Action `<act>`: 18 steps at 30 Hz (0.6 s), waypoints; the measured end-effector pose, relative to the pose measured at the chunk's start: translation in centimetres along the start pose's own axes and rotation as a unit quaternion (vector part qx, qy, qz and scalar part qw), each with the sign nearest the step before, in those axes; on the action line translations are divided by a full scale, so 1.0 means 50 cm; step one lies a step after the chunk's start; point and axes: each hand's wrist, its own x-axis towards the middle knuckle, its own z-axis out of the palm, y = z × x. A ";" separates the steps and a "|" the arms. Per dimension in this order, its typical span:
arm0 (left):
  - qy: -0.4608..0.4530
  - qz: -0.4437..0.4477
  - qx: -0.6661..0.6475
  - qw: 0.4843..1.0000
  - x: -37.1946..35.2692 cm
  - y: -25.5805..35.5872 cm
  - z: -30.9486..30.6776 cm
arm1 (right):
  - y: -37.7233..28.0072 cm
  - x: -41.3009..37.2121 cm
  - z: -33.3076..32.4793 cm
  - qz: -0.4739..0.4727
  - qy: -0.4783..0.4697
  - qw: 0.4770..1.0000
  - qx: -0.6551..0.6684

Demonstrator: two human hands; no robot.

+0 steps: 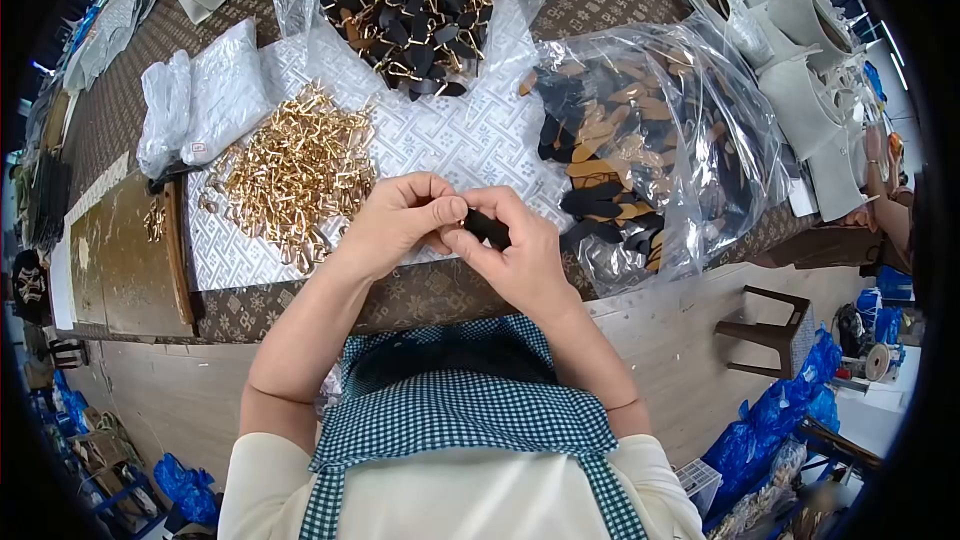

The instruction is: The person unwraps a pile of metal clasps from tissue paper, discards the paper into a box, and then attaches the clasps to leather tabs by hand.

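Both hands meet over the table's front edge. My right hand has its fingers wrapped round a black strap piece. My left hand is pinched at the left end of that piece; what its fingertips hold is hidden. Just left of my hands lies a pile of gold metal clasps. Beyond them, an open plastic bag holds black pieces with gold clasps. To the right, loose black and tan strap pieces spill from a clear plastic bag.
White plastic packets lie at the back left. A worn board with a wooden edge is at the left. Pale bags line the far right, near another person's arm. A brown stool stands on the floor.
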 end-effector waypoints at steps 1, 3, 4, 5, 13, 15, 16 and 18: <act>-0.008 0.001 0.020 1.000 -0.002 0.003 0.003 | 0.010 -0.002 0.004 -0.004 0.011 1.000 -0.022; -0.022 0.003 0.060 0.998 -0.006 0.007 0.007 | 0.011 -0.003 0.005 0.002 0.026 0.998 -0.054; -0.015 0.013 0.076 0.997 -0.008 0.007 0.011 | 0.005 -0.006 0.004 0.013 0.031 0.997 -0.063; -0.009 0.024 0.091 0.996 -0.009 0.007 0.016 | 0.001 -0.006 0.003 0.024 0.036 0.996 -0.073; 0.002 0.062 0.124 0.990 -0.011 0.006 0.025 | 0.001 -0.005 -0.003 0.026 0.034 0.998 -0.047; 0.002 0.066 0.112 0.991 -0.007 0.013 0.029 | 0.000 -0.002 -0.005 0.024 0.044 0.997 -0.058; -0.008 0.071 0.126 0.989 -0.003 0.016 0.027 | 0.005 0.002 -0.003 0.001 0.056 0.997 -0.055; 0.001 0.082 0.129 0.988 0.000 0.032 0.035 | 0.015 0.011 0.004 -0.056 0.097 0.993 -0.035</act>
